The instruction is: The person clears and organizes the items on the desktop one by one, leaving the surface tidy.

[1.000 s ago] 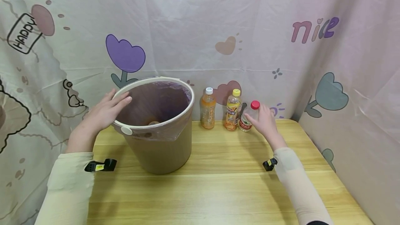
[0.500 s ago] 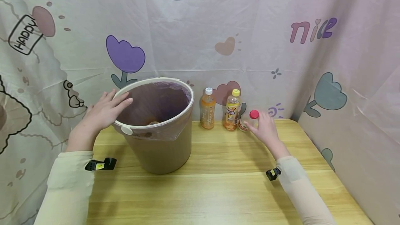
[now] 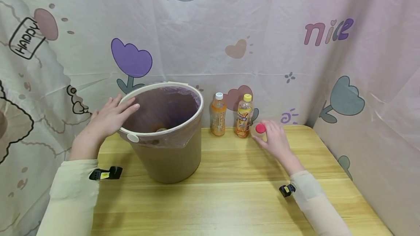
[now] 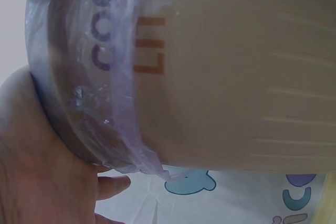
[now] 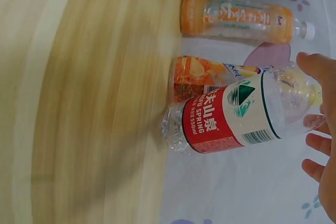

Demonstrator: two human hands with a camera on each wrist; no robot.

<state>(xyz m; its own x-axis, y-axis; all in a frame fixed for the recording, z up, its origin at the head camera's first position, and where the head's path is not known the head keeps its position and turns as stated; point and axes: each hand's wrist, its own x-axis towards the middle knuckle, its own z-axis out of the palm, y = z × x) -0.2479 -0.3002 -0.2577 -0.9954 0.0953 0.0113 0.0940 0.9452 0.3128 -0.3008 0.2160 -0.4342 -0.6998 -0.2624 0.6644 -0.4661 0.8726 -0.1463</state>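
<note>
My right hand (image 3: 276, 139) holds a clear plastic water bottle (image 5: 228, 114) near its neck, thumb on one side and fingers on the other. The bottle has a red and white label and leans over, its red cap (image 3: 260, 128) turned towards the head camera. In the right wrist view the cap is hidden. On the left rim of a brown trash bin (image 3: 170, 163) rests my left hand (image 3: 109, 115), its fingers lying straight over the edge. A thin plastic liner (image 4: 123, 93) is folded over the bin's rim.
An orange drink bottle with a white cap (image 3: 218, 115) and one with a yellow cap (image 3: 243, 117) stand at the back of the wooden table (image 3: 229, 207). Behind hangs a printed curtain (image 3: 197, 39). Something roundish (image 3: 161, 129) lies inside the bin.
My right hand has come down and slightly left with the water bottle, which has gone from upright to tilted towards the camera. My left hand stays on the bin's rim.
</note>
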